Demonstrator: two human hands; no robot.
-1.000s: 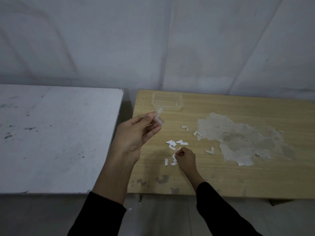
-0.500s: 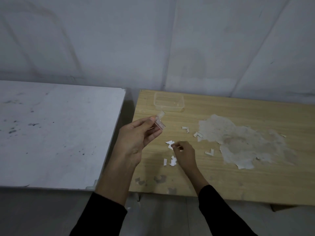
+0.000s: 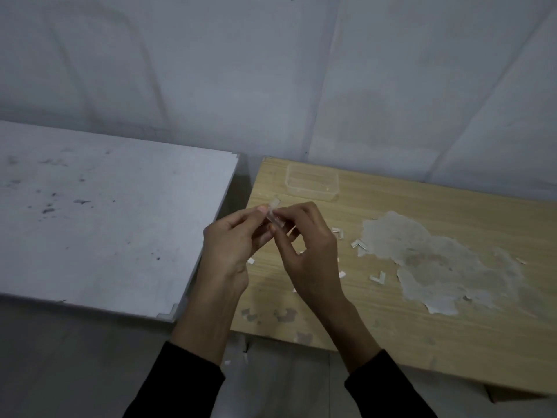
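Head view: the left hand point(image 3: 235, 245) pinches a small clear piece point(image 3: 275, 206) above the worktop point(image 3: 422, 327), near its left edge. The right hand point(image 3: 313, 260) pinches the same piece. Both grips are narrow, fingertips only. The piece looks tiny and slick, so a slip could drop it among the white scraps point(image 3: 358, 244) or off the edge.
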